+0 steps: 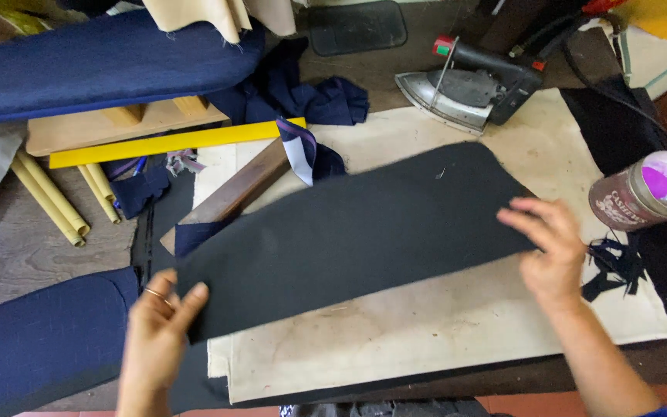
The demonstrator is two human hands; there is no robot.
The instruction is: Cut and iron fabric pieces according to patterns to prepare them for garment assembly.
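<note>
I have the long dark fabric panel (357,232) stretched between my two grips, lifted just over the stained cream pressing cloth (426,324) on the table. It isn't laid flat yet; smoothing it down is left. My left hand (156,328) pinches the near-left corner, thumb on top. My right hand (553,247) holds the far end, fingers half curled over the edge. The iron (468,85) sits untouched beyond my right grip.
</note>
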